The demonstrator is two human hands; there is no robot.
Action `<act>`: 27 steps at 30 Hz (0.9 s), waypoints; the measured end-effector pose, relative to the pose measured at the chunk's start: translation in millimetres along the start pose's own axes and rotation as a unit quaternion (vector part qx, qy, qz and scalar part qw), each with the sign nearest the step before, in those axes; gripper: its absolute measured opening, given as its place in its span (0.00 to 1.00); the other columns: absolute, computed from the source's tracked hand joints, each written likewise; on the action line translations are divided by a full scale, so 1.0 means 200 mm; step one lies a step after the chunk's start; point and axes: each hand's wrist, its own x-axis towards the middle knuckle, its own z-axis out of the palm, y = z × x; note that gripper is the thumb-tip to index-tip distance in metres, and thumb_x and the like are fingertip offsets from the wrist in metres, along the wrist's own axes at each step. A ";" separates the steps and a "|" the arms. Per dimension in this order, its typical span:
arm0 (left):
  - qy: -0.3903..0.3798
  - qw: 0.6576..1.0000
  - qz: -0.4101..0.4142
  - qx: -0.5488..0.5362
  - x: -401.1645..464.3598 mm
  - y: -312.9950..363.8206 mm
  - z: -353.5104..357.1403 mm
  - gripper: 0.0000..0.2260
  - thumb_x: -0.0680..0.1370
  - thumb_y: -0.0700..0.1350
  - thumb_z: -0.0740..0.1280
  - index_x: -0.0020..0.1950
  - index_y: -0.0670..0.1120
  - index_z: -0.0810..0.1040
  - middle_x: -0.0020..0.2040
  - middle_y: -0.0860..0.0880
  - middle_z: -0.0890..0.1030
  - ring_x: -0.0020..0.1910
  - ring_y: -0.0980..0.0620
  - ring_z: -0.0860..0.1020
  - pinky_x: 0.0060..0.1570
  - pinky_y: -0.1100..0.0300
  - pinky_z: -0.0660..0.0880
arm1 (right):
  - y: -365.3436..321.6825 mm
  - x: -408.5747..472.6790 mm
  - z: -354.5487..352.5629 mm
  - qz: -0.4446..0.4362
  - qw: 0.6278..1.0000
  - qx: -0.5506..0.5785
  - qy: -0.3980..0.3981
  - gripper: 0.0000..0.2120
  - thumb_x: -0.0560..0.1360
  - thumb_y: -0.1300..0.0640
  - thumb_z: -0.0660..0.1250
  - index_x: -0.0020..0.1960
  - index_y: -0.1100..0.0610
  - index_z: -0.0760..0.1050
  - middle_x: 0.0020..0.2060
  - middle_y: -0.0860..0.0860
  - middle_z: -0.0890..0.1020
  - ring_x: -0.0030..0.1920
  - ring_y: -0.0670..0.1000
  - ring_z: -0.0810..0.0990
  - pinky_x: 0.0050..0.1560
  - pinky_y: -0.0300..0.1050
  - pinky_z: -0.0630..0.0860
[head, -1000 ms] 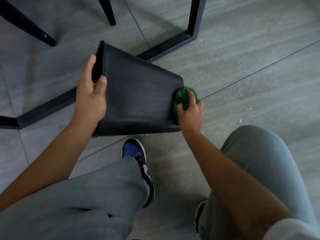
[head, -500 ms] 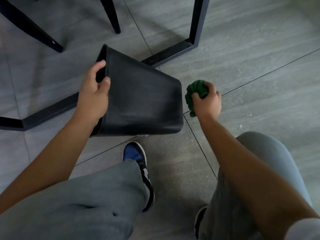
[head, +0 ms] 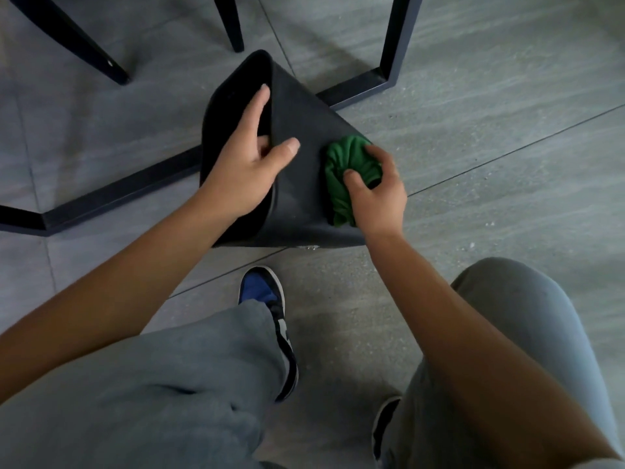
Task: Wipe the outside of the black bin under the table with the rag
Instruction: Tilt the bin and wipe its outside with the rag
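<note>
The black bin (head: 304, 184) lies tipped on its side on the floor. A bunched green rag (head: 348, 170) presses against its outside.

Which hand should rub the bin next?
The right hand. It already holds the green rag against the black bin. The left hand is busy gripping the bin's rim.

Left hand's fingertips (head: 260, 143) inside the black bin (head: 304, 130); table frame (head: 389, 45) cut off at top edge.
</note>
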 end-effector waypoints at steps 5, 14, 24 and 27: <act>-0.129 0.984 -0.053 -0.114 -0.16 -0.04 0.01 0.55 0.72 0.53 0.77 0.86 0.55 0.41 0.77 0.53 0.73 0.75 0.60 0.74 0.72 0.59 0.72 | 0.08 0.01 -0.05 0.047 0.998 0.009 0.045 0.22 0.78 0.55 0.71 0.72 0.50 0.76 0.56 0.45 0.81 0.54 0.44 0.78 0.53 0.31 0.73; -0.073 0.949 0.096 0.290 -0.47 -0.22 -0.13 0.43 0.82 0.39 0.71 0.81 0.73 0.50 0.60 0.48 0.83 0.51 0.58 0.79 0.50 0.83 0.67 | 0.15 -0.08 -0.08 0.071 0.997 -0.005 0.009 0.22 0.78 0.56 0.73 0.71 0.49 0.76 0.52 0.45 0.81 0.52 0.47 0.81 0.56 0.43 0.80; 0.048 0.983 0.110 0.141 -0.04 0.23 -0.18 0.25 0.83 0.43 0.69 0.76 0.63 0.69 0.66 0.38 0.81 0.48 0.57 0.86 0.53 0.46 0.84 | 0.00 -0.04 -0.16 0.046 0.993 0.103 0.044 0.20 0.75 0.54 0.72 0.66 0.45 0.80 0.56 0.46 0.85 0.55 0.47 0.85 0.59 0.52 0.84; 0.074 0.980 0.061 0.173 0.11 0.28 -0.11 0.18 0.83 0.42 0.70 0.70 0.58 0.76 0.39 0.54 0.77 0.27 0.64 0.76 0.31 0.65 0.70 | -0.03 0.00 -0.20 0.038 0.990 0.125 0.046 0.18 0.76 0.56 0.72 0.65 0.47 0.80 0.56 0.48 0.85 0.55 0.46 0.84 0.60 0.51 0.84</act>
